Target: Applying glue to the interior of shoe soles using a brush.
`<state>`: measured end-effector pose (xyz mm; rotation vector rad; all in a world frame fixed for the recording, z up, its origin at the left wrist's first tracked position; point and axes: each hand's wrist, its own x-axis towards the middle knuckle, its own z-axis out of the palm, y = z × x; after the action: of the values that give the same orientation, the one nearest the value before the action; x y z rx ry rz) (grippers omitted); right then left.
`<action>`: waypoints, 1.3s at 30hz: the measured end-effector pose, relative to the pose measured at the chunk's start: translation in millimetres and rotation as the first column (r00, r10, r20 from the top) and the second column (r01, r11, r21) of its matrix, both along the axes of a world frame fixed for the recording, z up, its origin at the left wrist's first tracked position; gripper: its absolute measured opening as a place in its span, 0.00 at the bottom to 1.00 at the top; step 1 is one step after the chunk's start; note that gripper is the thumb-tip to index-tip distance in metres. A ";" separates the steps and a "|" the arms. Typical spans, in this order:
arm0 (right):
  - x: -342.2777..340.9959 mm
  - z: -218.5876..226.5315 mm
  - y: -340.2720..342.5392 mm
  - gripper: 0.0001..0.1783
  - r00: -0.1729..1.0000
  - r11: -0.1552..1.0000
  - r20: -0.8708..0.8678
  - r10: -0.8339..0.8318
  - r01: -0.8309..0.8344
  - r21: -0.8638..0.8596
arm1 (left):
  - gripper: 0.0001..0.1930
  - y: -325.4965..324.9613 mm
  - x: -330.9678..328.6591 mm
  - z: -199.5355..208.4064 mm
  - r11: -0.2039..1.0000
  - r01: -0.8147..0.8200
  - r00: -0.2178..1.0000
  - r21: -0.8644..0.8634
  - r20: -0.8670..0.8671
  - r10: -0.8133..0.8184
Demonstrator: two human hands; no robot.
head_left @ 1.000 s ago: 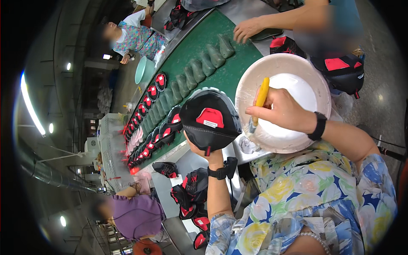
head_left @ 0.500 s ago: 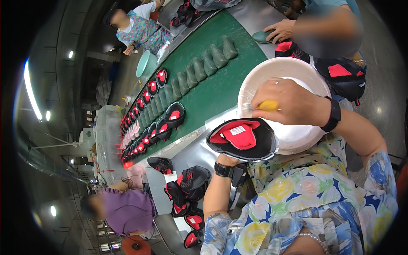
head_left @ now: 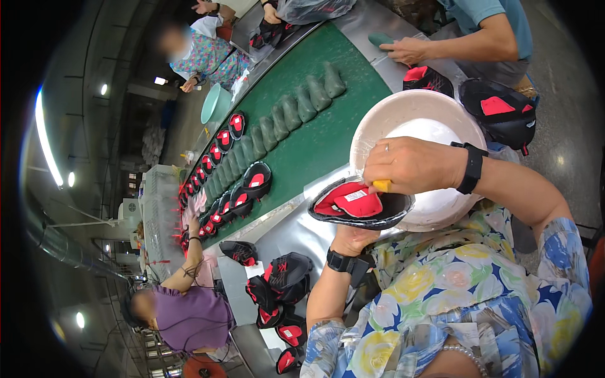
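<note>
My left hand grips a black shoe upper from below, fingers mostly hidden under it. The upper lies tilted with its opening facing up, showing a red lining and a white label. My right hand is closed on a small yellow-handled brush at the upper's far rim. The brush's bristles are hard to make out here. Beneath and behind my right hand stands a pale pink basin holding white liquid.
A green conveyor belt carries rows of grey-green shoe lasts and shoe uppers. More uppers lie left of my arm; another black upper sits right of the basin. Several co-workers are around the belt, one in purple.
My right hand has come down from over the basin to the upper's rim with the brush. My left hand has tilted the upper. The co-worker in purple has reached toward the belt.
</note>
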<state>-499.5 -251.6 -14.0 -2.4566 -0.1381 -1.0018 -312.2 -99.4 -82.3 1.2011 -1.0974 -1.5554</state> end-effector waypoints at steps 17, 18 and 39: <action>-12.7 5.9 -7.6 0.09 0.981 0.943 0.039 -0.191 0.173 0.283 | 0.27 12.2 29.4 -7.7 0.912 -0.398 0.917 -0.096 -0.070 0.393; -12.8 3.7 -8.2 0.09 0.980 0.958 -0.038 -0.198 0.201 0.204 | 0.27 14.0 30.6 -7.3 0.905 -0.396 0.917 -0.152 -0.013 0.399; -40.0 -9.8 -7.6 0.06 0.914 0.703 -0.083 -0.397 0.360 0.613 | 0.16 16.0 163.4 -63.6 0.625 -0.734 0.580 -0.264 0.234 0.780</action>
<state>-539.5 -259.2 -23.8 -1.8638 0.6225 -1.0648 -148.8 -83.5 -146.0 1.5891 -0.6895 -0.5973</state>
